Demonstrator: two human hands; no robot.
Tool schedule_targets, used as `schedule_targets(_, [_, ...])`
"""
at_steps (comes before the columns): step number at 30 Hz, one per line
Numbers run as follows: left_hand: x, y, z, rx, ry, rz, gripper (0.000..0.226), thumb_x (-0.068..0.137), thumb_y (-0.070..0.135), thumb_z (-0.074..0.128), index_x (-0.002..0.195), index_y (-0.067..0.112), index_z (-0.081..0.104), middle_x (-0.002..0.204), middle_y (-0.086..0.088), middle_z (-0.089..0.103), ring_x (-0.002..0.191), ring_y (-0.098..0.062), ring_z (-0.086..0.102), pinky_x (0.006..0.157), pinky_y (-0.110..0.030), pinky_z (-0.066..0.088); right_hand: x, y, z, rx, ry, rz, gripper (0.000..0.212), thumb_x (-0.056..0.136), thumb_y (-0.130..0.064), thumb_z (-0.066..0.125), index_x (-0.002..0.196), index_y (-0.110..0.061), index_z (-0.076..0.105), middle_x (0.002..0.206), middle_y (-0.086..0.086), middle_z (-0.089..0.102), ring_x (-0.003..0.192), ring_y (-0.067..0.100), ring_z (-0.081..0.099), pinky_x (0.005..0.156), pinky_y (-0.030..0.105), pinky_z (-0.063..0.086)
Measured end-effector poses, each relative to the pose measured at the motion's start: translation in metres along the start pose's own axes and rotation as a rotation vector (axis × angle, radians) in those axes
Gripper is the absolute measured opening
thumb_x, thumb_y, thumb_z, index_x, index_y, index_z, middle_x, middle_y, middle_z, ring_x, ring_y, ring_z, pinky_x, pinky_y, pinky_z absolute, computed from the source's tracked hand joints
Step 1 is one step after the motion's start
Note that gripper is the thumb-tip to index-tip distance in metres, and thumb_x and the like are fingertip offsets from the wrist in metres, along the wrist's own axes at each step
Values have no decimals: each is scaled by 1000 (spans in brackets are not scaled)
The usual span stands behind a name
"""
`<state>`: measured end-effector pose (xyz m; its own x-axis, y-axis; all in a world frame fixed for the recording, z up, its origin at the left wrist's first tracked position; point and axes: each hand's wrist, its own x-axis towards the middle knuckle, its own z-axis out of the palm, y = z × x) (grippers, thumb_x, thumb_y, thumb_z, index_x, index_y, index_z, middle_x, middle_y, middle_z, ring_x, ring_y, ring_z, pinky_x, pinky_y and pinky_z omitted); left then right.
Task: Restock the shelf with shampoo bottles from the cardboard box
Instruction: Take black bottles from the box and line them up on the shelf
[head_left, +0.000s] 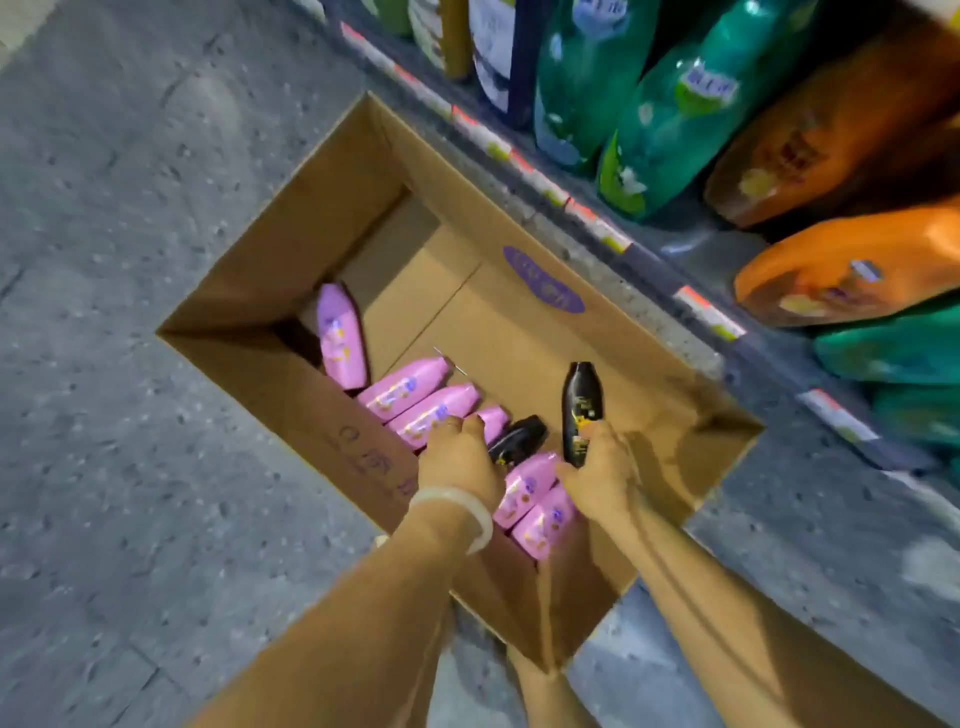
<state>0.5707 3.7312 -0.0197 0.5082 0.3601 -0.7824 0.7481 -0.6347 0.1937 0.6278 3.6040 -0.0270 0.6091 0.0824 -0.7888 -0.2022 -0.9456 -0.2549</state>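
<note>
Both bare forearms reached into open brown cardboard box (332, 218) on grey concrete floor (114, 208). Left hand (460, 460), white bangle (470, 512) at wrist, lay on pink shampoo bottles (402, 389); grip unclear. Right hand (600, 473) clamped on upright black shampoo bottle (581, 400). Second black bottle (517, 439) lay between hands. Shelf (571, 202) of green and orange refill pouches (670, 130) just beside box.

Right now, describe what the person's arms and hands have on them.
Both forearms are bare, with no sleeves in view and no gloves. The left hand has a pale, whitish bangle around its wrist. The right hand and its wrist carry nothing visible.
</note>
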Motion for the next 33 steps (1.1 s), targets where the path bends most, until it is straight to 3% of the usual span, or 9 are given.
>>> schedule_targets(7, [80,-24,97,104,-88,-16,46,84,24,59,125,9,45,126,-15,48,118,-34,47,97,-41,40,88,41,72,-18,120,197,59,78,-26,68,127,-7,43,122,18,51,111,36,55,94,40,45])
schedule_targets(13, [103,-33,136,202,-101,-113,52,84,22,58,130,8,37,133,-13,43,123,-33,42,102,-43,36,131,63,96,6,154,265,80,73,-29,73,136,-7,28,131,19,43,121,38,44,97,41,41])
schedule_targets(17, [119,-42,156,167,2,-181,42,86,17,53,125,8,39,128,-13,46,119,-32,44,100,-43,38,154,69,108,-10,167,323,84,71,-32,74,135,-9,26,134,20,41,121,39,43,94,42,45])
schedule_targets(22, [125,-51,171,210,83,-73,41,83,20,60,118,7,42,121,-15,48,110,-34,48,92,-44,42,163,78,114,-144,208,289,84,70,-32,75,133,-2,27,133,20,38,119,39,44,90,39,43])
schedule_targets(25, [127,-48,167,252,131,43,42,71,19,73,104,5,50,100,-16,60,90,-35,59,76,-42,48,166,76,117,-70,214,289,81,68,-33,74,131,-3,32,129,17,45,113,37,51,83,37,47])
schedule_targets(28, [125,-49,158,87,6,86,41,78,22,66,111,8,46,105,-11,57,98,-30,55,86,-38,43,166,72,109,31,134,309,77,71,-25,72,131,-2,29,121,14,49,104,32,53,70,28,37])
schedule_targets(31, [121,-47,140,-287,12,-82,36,76,20,69,107,10,54,95,-3,54,82,-22,53,71,-27,40,157,66,97,161,79,312,78,65,-20,77,125,-3,30,104,8,43,88,24,44,68,27,32])
schedule_targets(33, [111,-43,127,-521,-72,-171,31,77,18,70,104,13,56,87,0,57,78,-19,53,70,-25,39,145,61,93,187,57,266,79,61,-20,80,122,-4,32,109,12,47,95,27,50,72,28,36])
